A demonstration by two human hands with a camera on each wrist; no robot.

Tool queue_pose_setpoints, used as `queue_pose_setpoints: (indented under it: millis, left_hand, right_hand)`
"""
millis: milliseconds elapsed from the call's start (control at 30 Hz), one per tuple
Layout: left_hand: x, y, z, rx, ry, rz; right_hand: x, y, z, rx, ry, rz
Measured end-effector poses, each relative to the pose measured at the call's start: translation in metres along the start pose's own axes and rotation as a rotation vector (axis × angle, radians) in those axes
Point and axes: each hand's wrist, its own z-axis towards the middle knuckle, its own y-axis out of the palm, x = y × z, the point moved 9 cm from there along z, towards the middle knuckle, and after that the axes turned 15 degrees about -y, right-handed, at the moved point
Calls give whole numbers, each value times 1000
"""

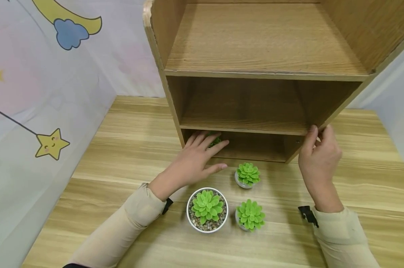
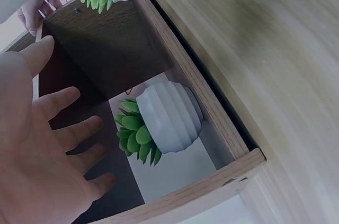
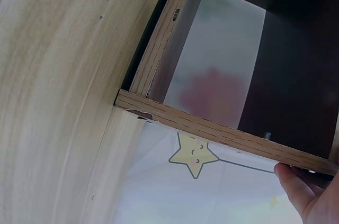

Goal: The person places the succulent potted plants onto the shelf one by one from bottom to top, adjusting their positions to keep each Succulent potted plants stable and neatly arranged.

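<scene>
I log the potted succulent (image 2: pixel 161 121) upright in the shelf (image 1: pixel 267 39), bottom left, just beyond and below the nearer left hand (image 1: pixel 196 160), whose spread fingers look clear of it; right hand (image 1: pixel 320 156) grips the shelf's right edge.

a white-potted green succulent (image 2: pixel 160 122) stands upright in the wooden shelf's (image 1: pixel 265 75) lowest compartment (image 1: pixel 255 147).

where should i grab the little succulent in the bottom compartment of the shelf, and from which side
I'd grip the ribbed white pot by its sides, below the spreading leaves, coming through the open front, where the left hand is. The pot looks upright with its wall exposed there; the shelf hems it in above and on the left.
</scene>
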Motion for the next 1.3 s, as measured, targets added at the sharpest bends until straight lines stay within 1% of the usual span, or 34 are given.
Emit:
queue_pose_setpoints:
  millis: [100,367,633,800,900,1200,1300]
  left_hand:
    - [0,1,-1,3,3,5]
    - [0,3,-4,-2,11,-18]
    - [5,1,-6,1,58,-31]
    - [6,3,-7,-17,60,-34]
    - [7,3,-6,-15,67,-41]
    - [10,1,-5,-11,108,-86]
    - [12,0,-4,-8,135,-108]
  right_hand:
    - [0,0,0,1,1,-5]
    - [2,0,-1,13,8,-2]
    - [5,1,-1,12,13,-2]
    - [5,1,-1,10,9,-6]
    - [4,1,-1,7,6,-7]
    - [5,1,-2,9,1,-6]
    - [5,2,-2,11,-2,-5]
